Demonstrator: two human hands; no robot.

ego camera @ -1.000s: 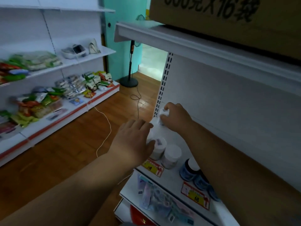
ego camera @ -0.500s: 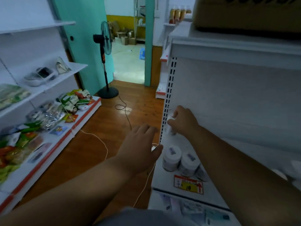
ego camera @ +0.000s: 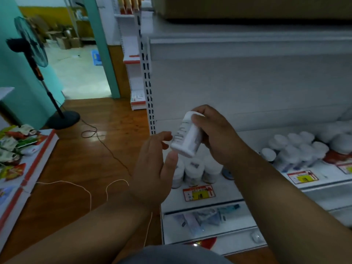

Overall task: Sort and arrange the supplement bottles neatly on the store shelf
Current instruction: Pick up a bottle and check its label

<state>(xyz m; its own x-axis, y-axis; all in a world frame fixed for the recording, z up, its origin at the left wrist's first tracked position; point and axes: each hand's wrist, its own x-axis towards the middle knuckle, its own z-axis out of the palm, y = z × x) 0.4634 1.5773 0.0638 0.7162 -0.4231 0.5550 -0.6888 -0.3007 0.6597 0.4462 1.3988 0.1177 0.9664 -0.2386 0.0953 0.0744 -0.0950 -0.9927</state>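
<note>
My right hand (ego camera: pixel 215 136) grips a white supplement bottle (ego camera: pixel 185 136) and holds it tilted in the air in front of the store shelf (ego camera: pixel 219 199), cap end up. My left hand (ego camera: pixel 154 168) is open just left of and below the bottle, fingers spread, thumb close to its bottom. Under the held bottle three white bottles (ego camera: pixel 192 172) stand in a row at the shelf's left end. Further right stands a cluster of several white-capped bottles (ego camera: pixel 297 149), some with blue labels. A dark blue bottle (ego camera: pixel 226 173) is partly hidden behind my right forearm.
Price tags (ego camera: pixel 199 193) hang on the shelf's front edge. A lower shelf holds flat packets (ego camera: pixel 202 218). A standing fan (ego camera: pixel 32 60) and cables (ego camera: pixel 91 134) are on the wooden floor to the left. A low snack shelf (ego camera: pixel 21 149) sits at far left. A cardboard box (ego camera: pixel 247 8) rests on top.
My right hand has lifted a white bottle off the shelf's back left corner and brought it up. My left hand has risen toward it. The view has swung right.
</note>
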